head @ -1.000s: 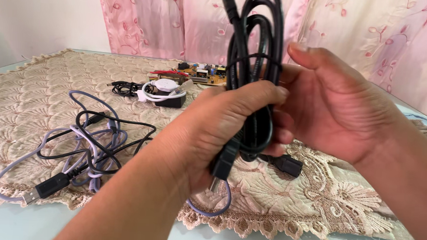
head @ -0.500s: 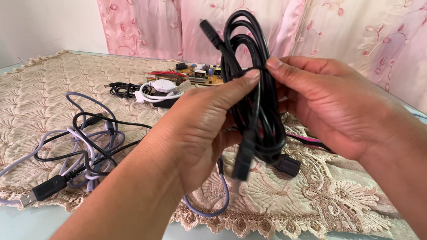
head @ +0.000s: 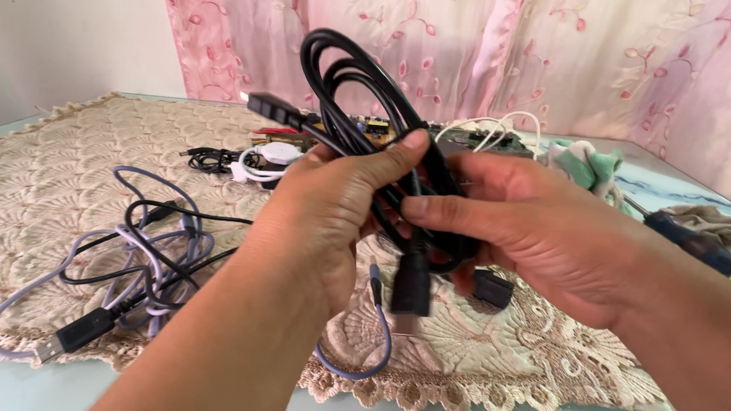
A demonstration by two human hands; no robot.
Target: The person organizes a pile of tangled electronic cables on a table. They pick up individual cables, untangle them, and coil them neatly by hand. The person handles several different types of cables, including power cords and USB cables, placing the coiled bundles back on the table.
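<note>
Nearest the camera, at about six o'clock, the scalloped edge of the lace cloth (head: 489,387) hangs over the table, and just above it a black plug (head: 412,285) dangles free from the black cable bundle (head: 363,89) held in the middle of the view. That loose end looks like the weak point: the coils are gathered but not tied, so if either grip slackens or the bundle is tilted, the loops could spring apart or slide down, and the hanging plug and the second black connector (head: 491,287) beside it could snag in the lace or catch the lilac cable loop (head: 375,348) lying under them. The left hand (head: 332,212) is closed around the bundle from nine o'clock, thumb stretched across the front of the strands, fingers wrapped behind. The right hand (head: 531,227) comes in from three o'clock and pinches the same strands between thumb and curled fingers, half closed rather than clenched, touching the left thumb tip. Another plug (head: 272,109) sticks out of the coil toward ten o'clock. Further left, at eight o'clock, a tangle of lilac and black cables (head: 129,260) lies on the cloth. Beyond, near twelve o'clock, sit a white cable (head: 270,155), a circuit board (head: 469,139) and, at two o'clock, a green and white cloth (head: 588,165), with a blue-handled screwdriver (head: 697,244) at three o'clock before the pink curtain (head: 491,45).
</note>
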